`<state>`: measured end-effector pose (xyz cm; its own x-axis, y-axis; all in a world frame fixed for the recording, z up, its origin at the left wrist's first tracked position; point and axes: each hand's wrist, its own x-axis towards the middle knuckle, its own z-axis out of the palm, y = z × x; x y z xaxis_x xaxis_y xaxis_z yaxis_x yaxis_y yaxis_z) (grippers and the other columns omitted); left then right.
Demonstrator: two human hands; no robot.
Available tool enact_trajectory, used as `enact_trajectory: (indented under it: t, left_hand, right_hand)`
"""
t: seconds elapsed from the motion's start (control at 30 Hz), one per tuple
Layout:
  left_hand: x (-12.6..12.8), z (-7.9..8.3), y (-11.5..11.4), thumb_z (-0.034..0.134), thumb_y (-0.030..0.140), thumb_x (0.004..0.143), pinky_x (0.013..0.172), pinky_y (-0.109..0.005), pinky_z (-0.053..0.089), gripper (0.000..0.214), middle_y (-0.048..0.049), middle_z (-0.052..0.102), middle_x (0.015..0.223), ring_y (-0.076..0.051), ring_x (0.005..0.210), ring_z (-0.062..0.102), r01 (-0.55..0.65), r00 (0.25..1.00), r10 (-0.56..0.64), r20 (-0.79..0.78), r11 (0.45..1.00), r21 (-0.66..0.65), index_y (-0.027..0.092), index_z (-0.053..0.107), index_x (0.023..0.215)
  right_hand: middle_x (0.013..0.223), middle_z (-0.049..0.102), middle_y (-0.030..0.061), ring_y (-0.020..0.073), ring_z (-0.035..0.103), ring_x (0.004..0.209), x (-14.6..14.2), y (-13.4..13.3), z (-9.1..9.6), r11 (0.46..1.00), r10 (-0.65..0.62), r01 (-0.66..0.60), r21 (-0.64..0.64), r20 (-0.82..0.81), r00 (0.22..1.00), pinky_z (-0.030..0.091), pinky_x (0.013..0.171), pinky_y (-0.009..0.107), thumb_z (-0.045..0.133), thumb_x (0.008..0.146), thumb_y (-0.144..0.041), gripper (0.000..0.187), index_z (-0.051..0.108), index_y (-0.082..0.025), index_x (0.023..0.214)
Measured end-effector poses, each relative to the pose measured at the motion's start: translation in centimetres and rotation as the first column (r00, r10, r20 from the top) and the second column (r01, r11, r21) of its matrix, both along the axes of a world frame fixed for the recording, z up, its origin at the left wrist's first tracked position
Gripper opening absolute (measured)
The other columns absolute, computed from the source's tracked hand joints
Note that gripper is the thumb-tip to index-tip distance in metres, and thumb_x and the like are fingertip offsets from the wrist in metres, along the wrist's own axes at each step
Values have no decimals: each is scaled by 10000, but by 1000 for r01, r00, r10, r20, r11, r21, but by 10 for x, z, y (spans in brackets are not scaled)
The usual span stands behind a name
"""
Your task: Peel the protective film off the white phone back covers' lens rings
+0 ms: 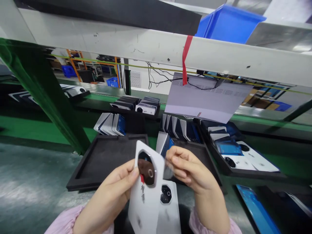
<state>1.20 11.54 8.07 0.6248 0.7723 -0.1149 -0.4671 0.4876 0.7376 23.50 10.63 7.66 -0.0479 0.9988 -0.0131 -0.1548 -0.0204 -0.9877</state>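
Note:
My left hand (122, 182) grips the left edge of a white phone back cover (143, 204), thumb on its face near the camera window. The cover stands tilted upright, showing a dark eight-sided camera window (147, 167) with a small red mark below it. To the right of the cover, my right hand (188, 165) is closed in a pinch. From its fingertips hangs a blurred, see-through piece of film (168, 167), close to the cover's edge. Partly hidden behind the held cover is a second white phone back cover (170, 211) with a similar dark window.
A black foam tray (85, 165) lies at left, with a stack of covers (108, 124) behind it. Another tray (248, 174) at right holds white covers and blue-filmed pieces. A blue-filmed panel (255, 208) lies lower right. A green post (44, 87) and white beam (109, 42) frame the bench.

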Motion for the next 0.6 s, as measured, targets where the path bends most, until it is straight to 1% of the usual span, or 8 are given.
enact_trajectory:
  t: [0.1, 0.17, 0.23, 0.27, 0.33, 0.43, 0.5, 0.6]
  left_hand:
    - [-6, 3, 0, 927, 324, 784, 519, -162, 548, 233, 7, 728, 684, -101, 544, 649, -20, 998, 22, 59, 999, -37, 163, 778, 705]
    - [-8, 8, 3, 862, 266, 864, 589, -176, 610, 126, -22, 789, 768, -121, 610, 715, -56, 998, 57, 2, 991, -118, 162, 823, 804]
    - [-9, 14, 7, 690, 138, 992, 663, -195, 649, 190, -75, 840, 872, -134, 683, 766, -109, 993, 98, -68, 976, -187, 151, 850, 890]
    - [-8, 16, 9, 591, 80, 1032, 669, -204, 657, 296, -108, 855, 933, -135, 692, 777, -124, 990, 108, -85, 970, -211, 142, 855, 915]
    - [-8, 18, 11, 446, 20, 1065, 618, -206, 656, 443, -163, 860, 1042, -132, 666, 782, -111, 992, 92, -88, 966, -235, 130, 858, 942]
    - [-10, 16, 12, 468, 34, 1062, 619, -213, 657, 441, -172, 852, 1123, -146, 690, 798, -40, 999, 35, -28, 975, -220, 139, 862, 895]
    - [-11, 11, 11, 573, 76, 1038, 666, -220, 661, 316, -155, 852, 1133, -159, 737, 803, -11, 1000, 11, -5, 983, -185, 149, 866, 944]
    - [-12, 5, 10, 695, 176, 996, 701, -226, 648, 207, -141, 864, 1037, -175, 760, 794, 31, 999, -36, -38, 991, -127, 152, 835, 1146]
  right_hand:
    - [529, 387, -92, 52, 242, 420, -5, 9, -11, 981, -162, 154, 118, 67, 984, 193, 346, 181, 798, 789, -558, 402, 652, -184, 772]
    - [587, 437, -73, 67, 307, 477, -10, 8, -14, 902, -368, 326, 282, 109, 923, 255, 406, 188, 746, 895, -457, 274, 681, -197, 837]
    - [661, 550, -43, 86, 429, 558, -14, 1, -14, 791, -507, 388, 473, 150, 849, 363, 506, 207, 736, 931, -291, 61, 748, -234, 913]
    - [729, 626, -24, 100, 509, 623, -16, -4, -12, 746, -531, 358, 561, 177, 829, 417, 570, 221, 741, 918, -209, 68, 779, -261, 940]
    - [906, 734, 4, 141, 648, 798, -17, -11, -8, 688, -515, 224, 691, 247, 821, 493, 690, 252, 713, 879, -79, 253, 813, -299, 955]
    - [1055, 760, 18, 169, 708, 961, -16, -17, -4, 643, -465, 47, 765, 340, 818, 536, 808, 274, 619, 837, 16, 355, 802, -274, 926]
    - [1045, 749, 25, 166, 698, 964, -16, -17, -2, 646, -441, 2, 763, 372, 817, 537, 829, 276, 582, 833, 15, 341, 772, -246, 941]
    - [1053, 719, 28, 154, 664, 938, -19, -17, -2, 693, -395, -1, 721, 382, 835, 537, 771, 257, 578, 883, -68, 248, 719, -238, 996]
